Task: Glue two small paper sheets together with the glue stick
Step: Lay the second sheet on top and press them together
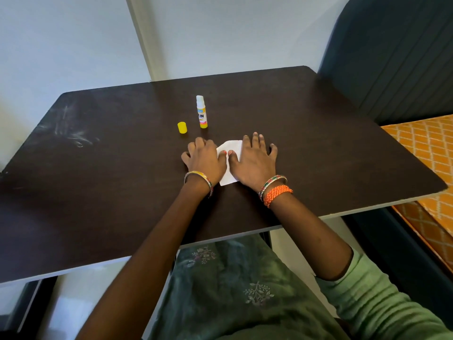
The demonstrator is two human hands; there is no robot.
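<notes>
Currently both hands lie flat, palms down, fingers spread, grasping nothing: left hand and right hand press on the white paper near the middle of the desk, thumbs nearly touching. Whether one sheet or two lie stacked cannot be told. Glue stick stands upright, uncapped, toward the far edge; its yellow cap sits just beside it, to the left. Judged step: pressing the sheets to bond. Next move likely calls for lifting hands, checking adhesion, recapping.
</notes>
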